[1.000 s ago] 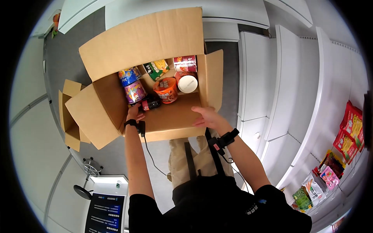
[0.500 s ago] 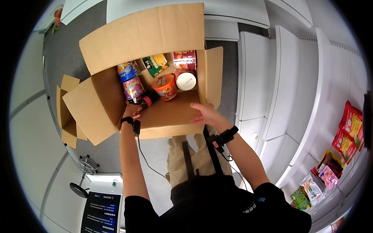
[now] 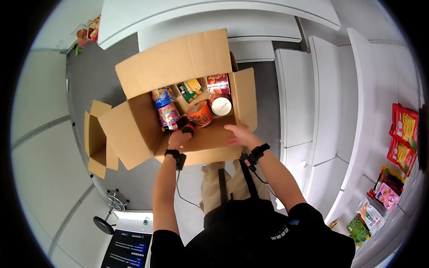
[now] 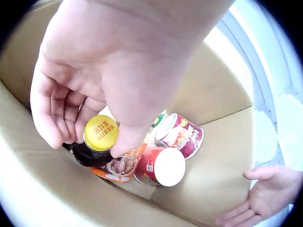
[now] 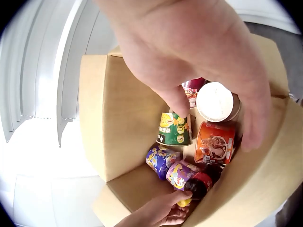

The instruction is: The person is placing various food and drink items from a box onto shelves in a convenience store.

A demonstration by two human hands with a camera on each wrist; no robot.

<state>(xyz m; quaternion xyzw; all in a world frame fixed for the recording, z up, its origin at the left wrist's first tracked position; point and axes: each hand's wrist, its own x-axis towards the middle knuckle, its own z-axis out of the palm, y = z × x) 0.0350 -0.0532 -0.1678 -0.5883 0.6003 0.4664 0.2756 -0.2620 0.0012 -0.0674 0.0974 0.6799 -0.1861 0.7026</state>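
A dark bottle with a red label (image 5: 203, 180) lies tilted in the near left part of a cardboard box (image 3: 201, 157). My left hand (image 3: 178, 140) holds it at its yellow cap (image 4: 101, 133), thumb on one side and curled fingers on the other. The bottle's body is partly hidden behind the hand in the left wrist view. Beside the bottle are an orange noodle bucket (image 3: 199, 115) and a purple can (image 3: 169, 114). My right hand (image 3: 241, 135) hovers over the box's near right side, fingers relaxed and holding nothing.
Farther in the box lie a blue can (image 3: 162, 97), a green-and-yellow cup (image 3: 190, 90), a dark red cup (image 3: 217, 84) and a white-lidded cup (image 3: 221, 106). Box flaps (image 3: 178, 62) stand out around it. A smaller carton (image 3: 97, 145) is at left; white shelves (image 3: 328, 102) stand at right.
The head view has shifted, so the box appears farther right and lower. The bottle's angle has changed along with my left hand at its cap. My right hand stays over the near right side.
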